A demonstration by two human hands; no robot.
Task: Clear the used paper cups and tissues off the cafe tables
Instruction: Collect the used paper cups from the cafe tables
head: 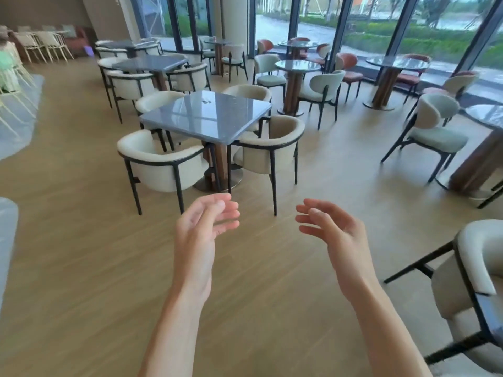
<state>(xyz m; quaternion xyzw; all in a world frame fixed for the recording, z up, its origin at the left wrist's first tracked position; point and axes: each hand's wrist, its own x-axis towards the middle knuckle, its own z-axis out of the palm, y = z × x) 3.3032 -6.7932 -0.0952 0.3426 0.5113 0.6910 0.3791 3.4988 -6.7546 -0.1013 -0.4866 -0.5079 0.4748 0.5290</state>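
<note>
We hold nothing: our left hand (202,223) and right hand (333,229) float out in front of us over the light wooden plank floor (81,254), fingers relaxed and slightly bent, palms turned toward each other with a clear gap between them. Straight ahead, well beyond our fingertips, stands the nearest square grey glossy-topped cafe table (206,115) on a brown wooden pedestal, ringed by cream upholstered tub chairs with black metal frames (160,164). A small dark speck lies on the far part of that tabletop; it is too small for us to tell what it is. We cannot make out any paper cups or tissues on the tables near us. On a far round dark-topped table (217,42) by the tall dark-framed windows (340,31) sits a small reddish object (214,38), too distant to identify. To the right are more round glossy tables (298,65) with pale and rust-red chairs (347,65).
</note>
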